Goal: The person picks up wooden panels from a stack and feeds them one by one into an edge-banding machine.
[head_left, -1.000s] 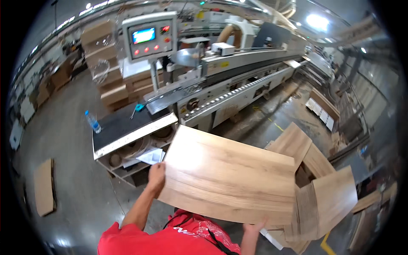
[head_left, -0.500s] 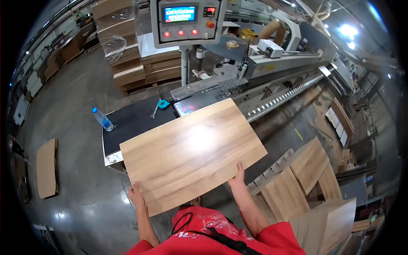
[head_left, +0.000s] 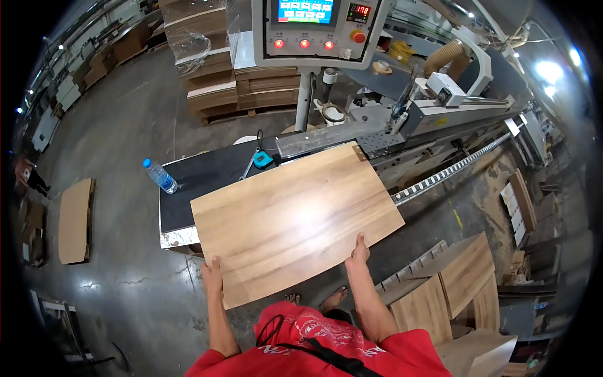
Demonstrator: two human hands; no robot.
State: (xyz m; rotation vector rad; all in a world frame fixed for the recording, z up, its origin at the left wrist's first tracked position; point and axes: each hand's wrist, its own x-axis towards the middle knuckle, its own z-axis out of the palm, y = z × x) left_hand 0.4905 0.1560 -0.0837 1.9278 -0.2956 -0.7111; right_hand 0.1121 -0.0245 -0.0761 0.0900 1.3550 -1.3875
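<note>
A large rectangular wood-grain panel lies across the front of a machine's dark table. My left hand grips its near left edge, thumb on top. At the near right edge my right hand holds it the same way, fingers hidden underneath. The panel's far edge touches or overlaps the table close to a metal guide bar. Behind the panel, a teal tape measure and a wrench rest on the dark surface. A blue-capped water bottle stands at the table's left.
A control box with a lit screen hangs ahead. The machine's roller track runs off to the right. Stacked wood panels stand at my right, and wrapped board stacks at the back. A person is far left.
My view has shifted, bringing the control box closer. The panel has moved forward toward the guide bar, its far right corner now beside the machine's perforated plate. Both hands keep their grip.
</note>
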